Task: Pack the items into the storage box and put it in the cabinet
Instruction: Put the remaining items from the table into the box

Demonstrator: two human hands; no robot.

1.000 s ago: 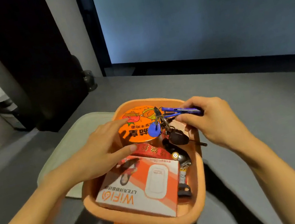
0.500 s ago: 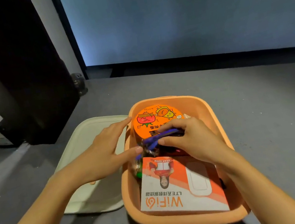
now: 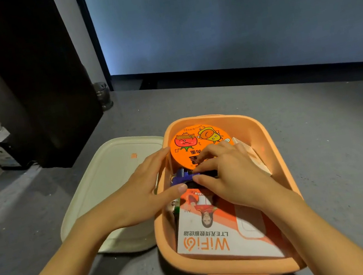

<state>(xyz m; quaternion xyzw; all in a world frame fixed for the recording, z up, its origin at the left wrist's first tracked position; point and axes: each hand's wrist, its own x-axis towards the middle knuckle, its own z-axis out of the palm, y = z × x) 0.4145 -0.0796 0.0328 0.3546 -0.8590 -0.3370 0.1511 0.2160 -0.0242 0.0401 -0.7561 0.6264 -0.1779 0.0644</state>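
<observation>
Left grip (image 3: 137, 196) flat, fingers straight; right grip (image 3: 230, 177) curled, pinching.

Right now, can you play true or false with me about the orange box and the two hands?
1. The cream lid lies on the counter, left of the orange storage box. True.
2. The WiFi carton sits outside the box. False: it lies inside, at the near end.
3. The right hand pinches a blue item inside the box. True.
4. The left hand is lifting the lid. False: it lies open, fingers straight, at the box's left rim.
</observation>
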